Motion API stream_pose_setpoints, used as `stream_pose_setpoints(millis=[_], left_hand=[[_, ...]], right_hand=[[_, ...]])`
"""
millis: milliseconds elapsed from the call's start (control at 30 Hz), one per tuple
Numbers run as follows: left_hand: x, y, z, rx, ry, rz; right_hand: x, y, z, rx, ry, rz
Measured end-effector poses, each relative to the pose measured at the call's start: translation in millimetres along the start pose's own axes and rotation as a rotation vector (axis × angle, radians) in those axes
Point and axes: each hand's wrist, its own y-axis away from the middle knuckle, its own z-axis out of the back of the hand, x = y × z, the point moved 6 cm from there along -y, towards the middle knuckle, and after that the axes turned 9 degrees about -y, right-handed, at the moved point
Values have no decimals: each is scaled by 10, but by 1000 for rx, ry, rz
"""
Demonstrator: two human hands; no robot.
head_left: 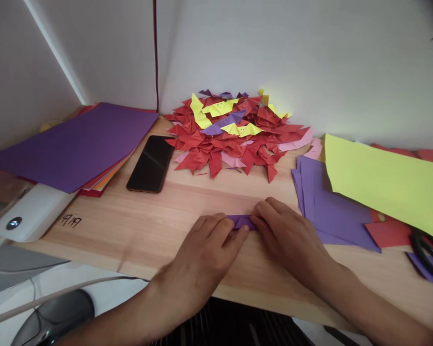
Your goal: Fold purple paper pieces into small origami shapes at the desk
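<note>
A small folded piece of purple paper (pixel 241 221) lies on the wooden table near its front edge, between my two hands. My left hand (pixel 211 245) grips its left end, with the thumb along the near side. On the right end, my right hand (pixel 283 228) pinches the paper between bent fingers and thumb. Both ends of the paper are covered by my fingers; only the creased middle shows. Beyond the hands, a heap of folded paper shapes (pixel 234 139), mostly red with some yellow, purple and pink, rests against the wall.
At left are stacked coloured sheets with purple (pixel 82 139) on top, a black phone (pixel 150 164) and a white power bank (pixel 36 211). At right lie purple pieces (pixel 324 202), a yellow sheet (pixel 386 178), a red piece (pixel 388 234) and black scissor handles (pixel 431 252). A mouse (pixel 57 317) sits lower left.
</note>
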Motion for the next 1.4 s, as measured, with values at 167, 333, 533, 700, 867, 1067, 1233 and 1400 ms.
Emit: stream_pose_setpoints(millis=[167, 333, 533, 700, 867, 1067, 1233, 1400], left_hand=[[-29, 26, -32, 11, -64, -41], [-43, 33, -54, 46, -100, -54], [-54, 67, -88, 56, -148, -63], [-70, 74, -104, 78, -144, -110], [-88, 40, -68, 92, -148, -170], [-91, 43, -74, 122, -176, -149], [-81, 80, -118, 185, -188, -153], [-56, 76, -137, 233, -184, -145]], right_hand=[[23, -15, -3, -22, 65, 19], [46, -28, 5, -28, 102, 33], [67, -29, 10, -47, 128, 43], [71, -33, -4, -41, 164, 29], [63, -30, -15, -34, 169, 11], [65, -30, -23, 0, 169, -35], [71, -40, 0, -14, 181, -24], [68, 23, 39, -2, 192, 20]])
